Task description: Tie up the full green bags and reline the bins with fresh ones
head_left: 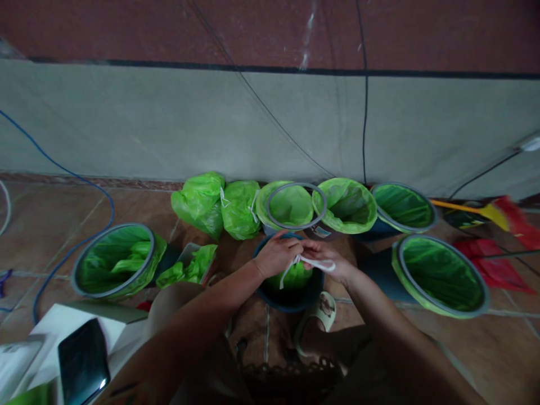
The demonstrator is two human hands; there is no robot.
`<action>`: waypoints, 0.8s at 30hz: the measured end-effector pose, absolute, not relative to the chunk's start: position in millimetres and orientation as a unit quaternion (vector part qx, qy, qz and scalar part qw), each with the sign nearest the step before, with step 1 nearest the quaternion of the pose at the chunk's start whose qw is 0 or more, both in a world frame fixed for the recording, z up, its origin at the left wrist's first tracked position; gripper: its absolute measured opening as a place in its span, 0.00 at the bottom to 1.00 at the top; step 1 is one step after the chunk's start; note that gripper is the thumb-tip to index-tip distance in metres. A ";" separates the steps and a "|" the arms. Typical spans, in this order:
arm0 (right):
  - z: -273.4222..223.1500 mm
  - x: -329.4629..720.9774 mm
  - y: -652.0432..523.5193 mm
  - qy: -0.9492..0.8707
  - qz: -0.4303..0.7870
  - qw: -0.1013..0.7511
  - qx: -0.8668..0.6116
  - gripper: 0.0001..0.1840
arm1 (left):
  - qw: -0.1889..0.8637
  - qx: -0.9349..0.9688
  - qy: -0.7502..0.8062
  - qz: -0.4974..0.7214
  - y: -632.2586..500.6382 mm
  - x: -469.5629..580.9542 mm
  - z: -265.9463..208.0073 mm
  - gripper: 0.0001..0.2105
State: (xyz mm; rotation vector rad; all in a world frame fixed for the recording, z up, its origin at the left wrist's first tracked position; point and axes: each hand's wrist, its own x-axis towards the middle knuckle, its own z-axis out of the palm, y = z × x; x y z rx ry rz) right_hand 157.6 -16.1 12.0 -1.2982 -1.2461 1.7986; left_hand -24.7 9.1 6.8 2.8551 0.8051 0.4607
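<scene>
My left hand [276,254] and my right hand [331,260] meet above a dark blue bin [280,302] that stands between my feet. Both are closed on a white drawstring [318,263]; one end of it hangs down below my left fingers, and a loop lies across my right hand. Under the string, the gathered top of a light green garbage bag [298,277] shows inside the bin. My fingers overlap, so the exact grip and any knot are hidden.
Two tied green bags [198,202] sit by the wall, beside bins lined with green bags [346,205]. More lined bins stand at left [113,292] and right [442,275]. A phone [84,360] lies on a white box. Near the right edge is a red dustpan [485,264].
</scene>
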 end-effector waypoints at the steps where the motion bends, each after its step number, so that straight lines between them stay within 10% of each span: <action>1: 12.6 157.4 -16.2 -0.454 0.683 0.298 -0.488 0.17 | 0.066 0.947 0.272 0.155 8.3 -24.2 6.7 0.08; 12: 6.9 162.6 -16.8 -0.464 0.642 0.301 -0.531 0.25 | 0.107 0.937 0.296 0.151 12.9 -27.6 9.6 0.07; 24: -10.9 174.0 -10.2 -0.619 0.532 0.206 -0.539 0.12 | 0.152 0.947 0.257 0.115 15.2 -28.0 17.2 0.09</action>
